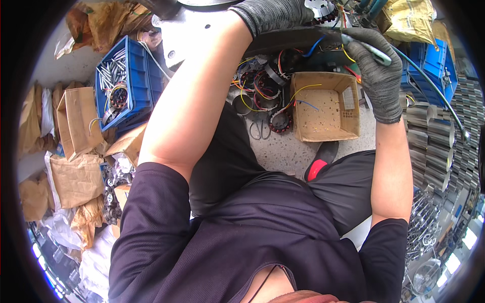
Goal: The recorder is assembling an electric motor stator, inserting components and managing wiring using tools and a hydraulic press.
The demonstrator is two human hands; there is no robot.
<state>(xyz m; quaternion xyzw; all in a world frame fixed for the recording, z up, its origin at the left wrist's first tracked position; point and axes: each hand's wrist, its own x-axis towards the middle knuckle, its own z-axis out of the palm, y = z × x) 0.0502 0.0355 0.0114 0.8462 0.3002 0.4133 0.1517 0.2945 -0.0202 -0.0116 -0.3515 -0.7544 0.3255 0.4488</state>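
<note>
My left hand (275, 16), in a dark grey knit glove, is at the top edge, fingers closed against the side of a stator (323, 11) with copper-dark windings. The frame's edge cuts off part of the stator, and the fingertips are partly hidden. Coloured lead wires (344, 20) rise beside it. To the right, my gloved right hand (376, 76) is closed around a hand tool with a pale grey-green handle (376, 53). The tool's tip points left toward the wires; its exact kind is unclear. Blue and yellow wires (314, 46) hang just below.
A cardboard box (326, 132) stands on the floor between my legs, with wired stators (265, 91) and scissors (259, 130) to its left. A blue bin (130, 83) of metal shafts is at left, another blue bin (429, 68) at right. Stacked metal laminations (434, 136) line the right side.
</note>
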